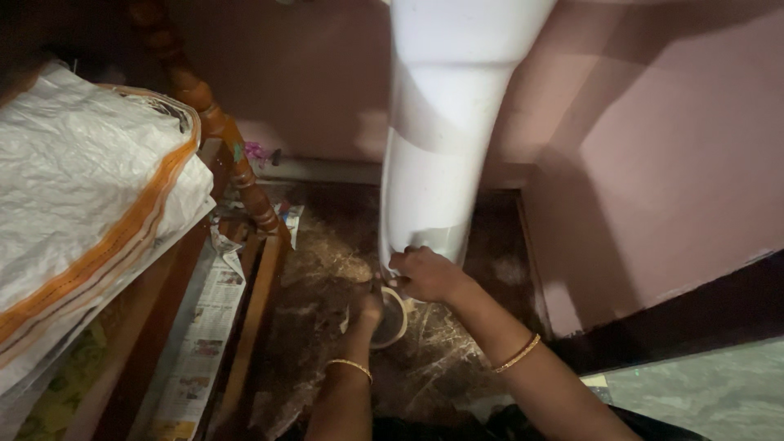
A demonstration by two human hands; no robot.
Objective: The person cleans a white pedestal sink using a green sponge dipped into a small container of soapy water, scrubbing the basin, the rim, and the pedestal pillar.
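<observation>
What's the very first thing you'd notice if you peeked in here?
The big white pipe running down the middle of the picture against the pink wall stands out first. At its lower end, the right hand presses on it, while the left hand reaches to the round opening just above the dusty brown floor. On the left, a white sack with an orange stripe lies on a wooden frame.

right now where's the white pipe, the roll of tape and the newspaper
white pipe (437, 155), head view, middle of its wide upright body
roll of tape (394, 320), head view, right side of the ring, by the left hand
newspaper (200, 335), head view, flat sheet on the wooden frame at left
</observation>
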